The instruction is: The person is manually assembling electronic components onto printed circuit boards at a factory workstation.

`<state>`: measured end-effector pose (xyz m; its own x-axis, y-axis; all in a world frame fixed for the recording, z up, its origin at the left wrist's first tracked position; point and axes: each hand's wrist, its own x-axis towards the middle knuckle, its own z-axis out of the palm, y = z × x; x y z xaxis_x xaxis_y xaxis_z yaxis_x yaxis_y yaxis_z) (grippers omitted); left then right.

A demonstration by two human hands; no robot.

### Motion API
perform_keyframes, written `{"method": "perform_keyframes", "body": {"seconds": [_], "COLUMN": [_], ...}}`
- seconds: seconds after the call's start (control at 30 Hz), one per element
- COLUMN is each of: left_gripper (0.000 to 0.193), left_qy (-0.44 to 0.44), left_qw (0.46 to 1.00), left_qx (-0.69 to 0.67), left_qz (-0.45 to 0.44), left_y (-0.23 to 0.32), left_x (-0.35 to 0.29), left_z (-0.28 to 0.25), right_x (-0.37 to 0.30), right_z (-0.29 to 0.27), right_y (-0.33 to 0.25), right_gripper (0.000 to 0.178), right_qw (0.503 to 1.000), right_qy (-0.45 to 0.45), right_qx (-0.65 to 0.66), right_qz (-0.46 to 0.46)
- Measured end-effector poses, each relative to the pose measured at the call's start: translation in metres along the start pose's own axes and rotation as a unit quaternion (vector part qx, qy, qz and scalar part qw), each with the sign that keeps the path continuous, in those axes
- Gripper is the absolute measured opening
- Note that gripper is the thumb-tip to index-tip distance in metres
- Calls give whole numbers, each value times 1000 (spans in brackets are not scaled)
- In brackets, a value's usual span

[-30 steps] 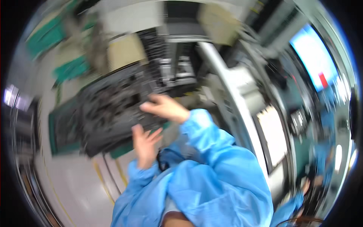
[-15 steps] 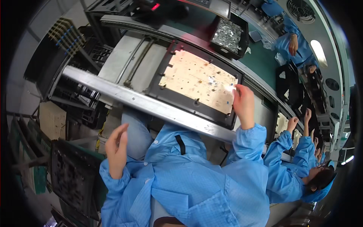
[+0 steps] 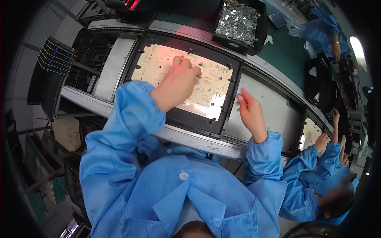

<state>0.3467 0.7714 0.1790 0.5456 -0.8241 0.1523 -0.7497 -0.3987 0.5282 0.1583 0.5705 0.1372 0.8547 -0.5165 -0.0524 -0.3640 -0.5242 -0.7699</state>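
A cream-coloured circuit board [image 3: 149,59] lies in a black frame [image 3: 194,123] between two metal rails. Small components, some blue, stand on the board. My left hand [image 3: 176,84] reaches over its middle, with bent fingers closed down at the surface. Whatever those fingertips may hold is hidden. To the right of the frame, my right hand [image 3: 251,115] hovers above a pale flat panel [image 3: 264,93]. Its thumb and index finger are stretched out slightly apart, with nothing between them.
A black bin [image 3: 238,23] full of small silvery metal parts stands beyond the far rail. The near metal rail [image 3: 198,143] runs before my body. Racks with boards [image 3: 57,57] stand at the left. Co-workers' hands [image 3: 322,141] work at another board farther right.
My left hand has risen from beside my lap onto the board. My right hand has left the board's right edge. The framed board appears farther left along the rails, and the view has shifted.
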Motion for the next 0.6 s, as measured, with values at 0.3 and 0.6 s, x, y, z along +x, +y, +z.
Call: {"method": "perform_keyframes", "body": {"seconds": [0.3,0.6], "left_gripper": [14,12], "left_qy": [-142,-85], "left_qw": [990,986], "left_qx": [19,71], "left_qz": [-2,123], "left_y": [-21,-16], "left_x": [38,29], "left_z": [12,12], "right_x": [47,33], "right_z": [49,67], "right_y": [-59,-66], "right_gripper": [15,18], "right_qw": [962,965], "right_qy": [-45,-45], "right_qx": [-47,-99], "right_qz": [-265,-239]}}
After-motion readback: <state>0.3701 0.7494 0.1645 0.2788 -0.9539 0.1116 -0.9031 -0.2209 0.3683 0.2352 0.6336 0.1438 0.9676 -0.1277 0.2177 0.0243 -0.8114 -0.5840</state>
